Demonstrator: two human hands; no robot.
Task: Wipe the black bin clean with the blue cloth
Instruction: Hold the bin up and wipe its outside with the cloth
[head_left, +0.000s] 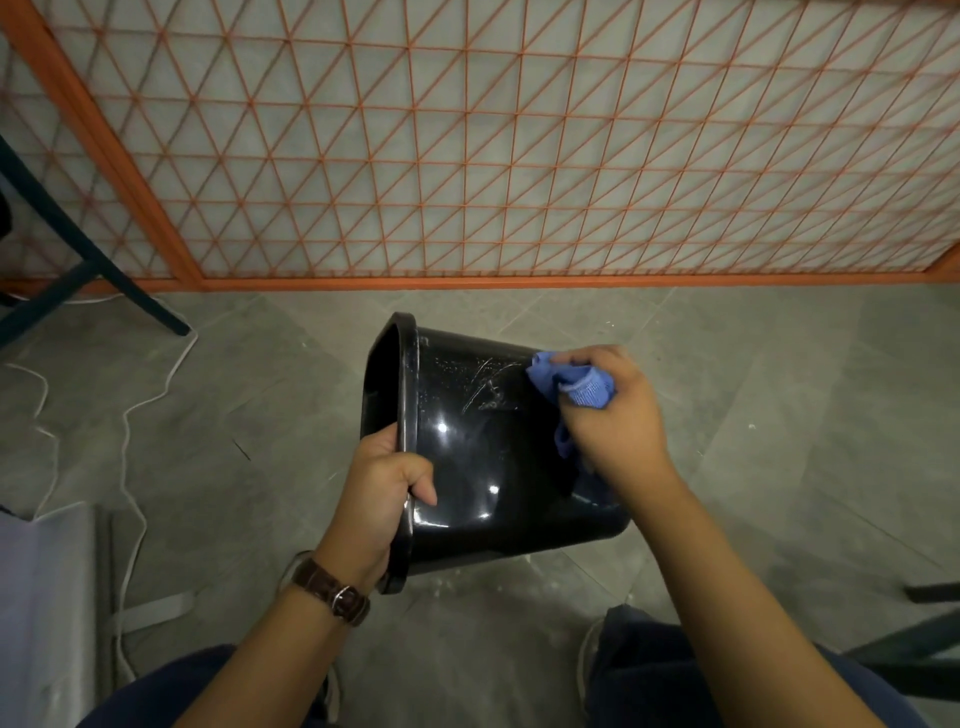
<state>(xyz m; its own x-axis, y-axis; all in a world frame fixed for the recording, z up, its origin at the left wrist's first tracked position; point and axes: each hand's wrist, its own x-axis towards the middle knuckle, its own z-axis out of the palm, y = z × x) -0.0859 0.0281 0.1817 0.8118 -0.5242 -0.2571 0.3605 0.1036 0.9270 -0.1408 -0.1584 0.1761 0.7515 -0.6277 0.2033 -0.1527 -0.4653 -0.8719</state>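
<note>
**A:** Where is the black bin (467, 467) right now?

**B:** It's held on its side over the tiled floor (727, 364), just ahead of the person's knees. The open mouth faces left and the base points right, so its long axis runs roughly left to right.

**A:** And the hands?

**B:** The left hand (384, 483) has its fingers curled over the rim (402, 415) at the near side of the mouth, with the thumb on the outer wall, steadying the bin. The right hand (618, 410) pinches the bunched blue cloth (571, 387) and presses it on the outer wall near the base end.

**A:** Which way should the next stroke go?

**B:** I'd say left, toward the mouth. The pale scratch marks (485, 384) sit on the upper wall just to the left of the cloth, between it and the rim. The right hand is the nearer one and already has the cloth, so a sweep along the long axis would cover them.

**A:** How many of each thing?

**B:** One bin, one cloth, two hands. There's also one wristwatch (332, 587) on the left wrist, and a white cable (130, 415) trails over the floor on the left.
</note>
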